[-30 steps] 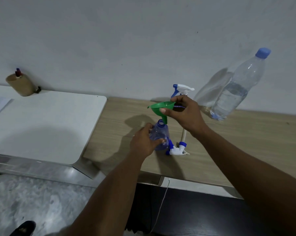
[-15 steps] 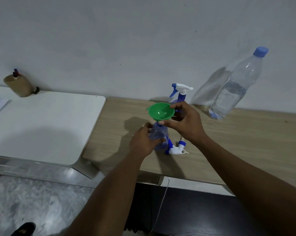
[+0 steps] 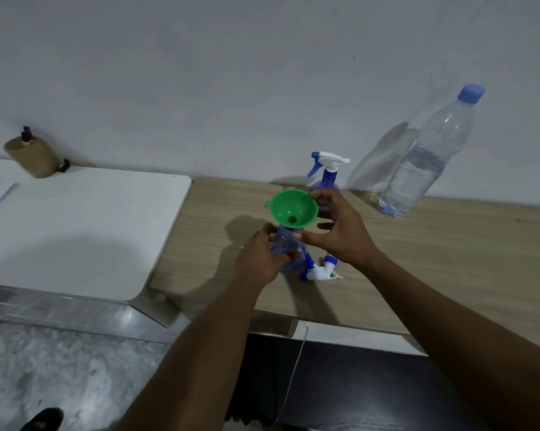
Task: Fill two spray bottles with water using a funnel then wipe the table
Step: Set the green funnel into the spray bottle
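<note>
Now, view: head camera, looking down past both forearms onto the wooden table (image 3: 433, 259).
Left hand (image 3: 261, 259): curled round the body of the open spray bottle (image 3: 286, 245), steadying it upright near the table's front edge.
Right hand (image 3: 340, 234): lightly pinches the green funnel (image 3: 293, 209), index on the rim, thumb under the bowl, other fingers loose.
Funnel seat: spout down in the bottle neck, bowl tipped slightly toward the camera; depth of seating hidden by the bowl.
Water bottle (image 3: 424, 160): capped, partly full, by the wall, well apart to the right.
Tip risk: probably top-heavy on a light, seemingly empty bottle; could topple if both hands let go.
Spill risk: a fast pour might overflow the bowl or back up at the neck and wet the table.
Knock risk: a reach right for the water passes the second spray bottle (image 3: 328, 178) just behind and the loose trigger head (image 3: 320, 270) lying beside.
</note>
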`<act>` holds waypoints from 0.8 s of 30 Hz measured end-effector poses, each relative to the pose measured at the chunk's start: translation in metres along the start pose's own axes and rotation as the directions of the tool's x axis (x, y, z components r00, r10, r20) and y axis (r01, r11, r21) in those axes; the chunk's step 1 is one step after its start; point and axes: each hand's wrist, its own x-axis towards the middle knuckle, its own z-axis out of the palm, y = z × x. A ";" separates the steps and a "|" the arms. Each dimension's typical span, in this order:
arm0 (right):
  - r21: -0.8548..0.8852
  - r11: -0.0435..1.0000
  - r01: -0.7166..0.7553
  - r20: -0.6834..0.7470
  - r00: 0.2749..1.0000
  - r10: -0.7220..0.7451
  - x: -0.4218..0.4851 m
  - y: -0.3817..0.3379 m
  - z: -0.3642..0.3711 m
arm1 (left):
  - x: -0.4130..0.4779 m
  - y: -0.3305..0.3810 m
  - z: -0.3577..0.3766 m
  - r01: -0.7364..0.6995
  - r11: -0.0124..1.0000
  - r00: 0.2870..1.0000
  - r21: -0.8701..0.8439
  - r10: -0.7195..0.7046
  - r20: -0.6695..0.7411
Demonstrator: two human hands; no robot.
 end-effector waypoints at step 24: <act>-0.022 0.929 -0.370 -0.385 0.860 0.334 0.013 0.038 -0.087 | -0.022 0.018 0.000 -0.019 0.992 0.975 0.122 0.045 -0.218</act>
